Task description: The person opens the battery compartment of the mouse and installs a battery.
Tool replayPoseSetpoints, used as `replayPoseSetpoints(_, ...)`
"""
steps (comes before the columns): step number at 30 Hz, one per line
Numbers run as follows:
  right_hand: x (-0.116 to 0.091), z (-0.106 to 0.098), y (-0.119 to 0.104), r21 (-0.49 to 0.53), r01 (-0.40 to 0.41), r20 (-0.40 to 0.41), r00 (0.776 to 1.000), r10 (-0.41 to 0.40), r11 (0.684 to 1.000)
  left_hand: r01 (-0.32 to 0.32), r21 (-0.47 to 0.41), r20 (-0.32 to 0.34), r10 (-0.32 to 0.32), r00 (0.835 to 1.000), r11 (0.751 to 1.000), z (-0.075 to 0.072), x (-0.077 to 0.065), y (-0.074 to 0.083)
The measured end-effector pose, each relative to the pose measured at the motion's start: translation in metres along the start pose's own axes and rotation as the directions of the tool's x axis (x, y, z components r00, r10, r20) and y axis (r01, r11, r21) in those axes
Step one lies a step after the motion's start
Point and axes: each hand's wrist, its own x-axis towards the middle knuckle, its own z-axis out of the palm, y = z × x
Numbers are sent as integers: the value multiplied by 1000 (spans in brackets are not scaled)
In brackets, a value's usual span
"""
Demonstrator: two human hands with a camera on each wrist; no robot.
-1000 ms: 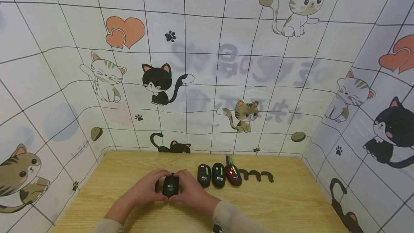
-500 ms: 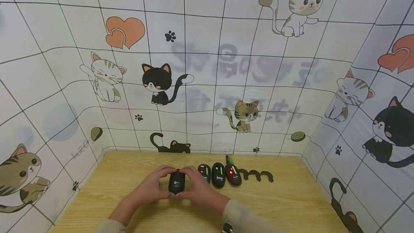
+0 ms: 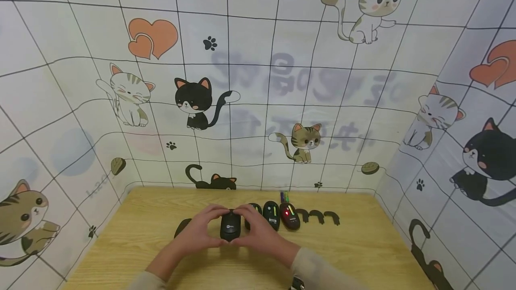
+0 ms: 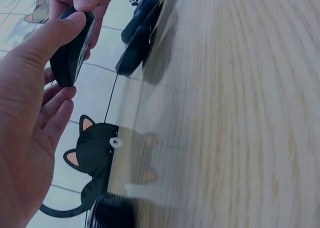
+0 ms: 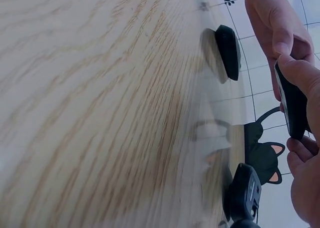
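A black computer mouse point(image 3: 230, 226) is held between both hands, its small logo facing up in the head view. My left hand point(image 3: 194, 236) grips its left side, with the thumb at the near end and fingers at the far end. From the other side my right hand point(image 3: 261, 237) holds it the same way, the two thumbs nearly meeting. The left wrist view shows the held mouse point(image 4: 75, 52) raised off the tabletop, its flat underside facing the wood. Beside the left hand lies another black mouse point(image 3: 182, 227), partly covered by that hand.
On the wooden table point(image 3: 346, 254), right of the hands, lie a partly hidden mouse point(image 3: 255, 208), a black mouse point(image 3: 271, 216) and a dark red mouse point(image 3: 290, 216) with a red light, undersides up. Small coloured sticks point(image 3: 284, 197) and dark arched pieces point(image 3: 316, 216) lie nearby.
Both hands have moved right with the mouse between them. The mouse on the left is now more exposed, while the right hand covers more of the nearest upturned mouse.
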Motion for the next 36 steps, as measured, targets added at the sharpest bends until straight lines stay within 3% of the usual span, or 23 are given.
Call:
replayPoseSetpoints(2, -1, 1, 13, -5, 61, -14, 998, -61, 998, 1, -9, -2, -1, 1000, 1000, 2, 2, 3)
replayPoseSetpoints(6, -6, -5, 19, -1, 109, -40, 993, -109, 994, -14, -45, -17, 13, 1000, 999, 9, 5, 7)
replayPoseSetpoints(14, -20, -22, 9, 62, -7, -59, 998, 10, 998, -45, -126, -52, 39, 998, 991, 20, 13, 19)
replayPoseSetpoints(20, -30, -34, 11, 134, 6, -44, 999, 0, 991, -70, -185, -56, 61, 997, 980, 31, 18, 23)
replayPoseSetpoints(27, -39, -44, 15, 161, 22, -49, 999, -14, 987, -53, -284, -64, 36, 997, 957, 38, 23, 36)
replayPoseSetpoints(31, -44, -48, 16, 189, 18, -50, 999, -8, 982, -82, -310, -89, 57, 994, 947, 44, 25, 39)
replayPoseSetpoints(36, -48, -50, 17, 196, 40, -57, 998, -29, 980, -78, -332, -75, 56, 996, 940, 46, 27, 44)
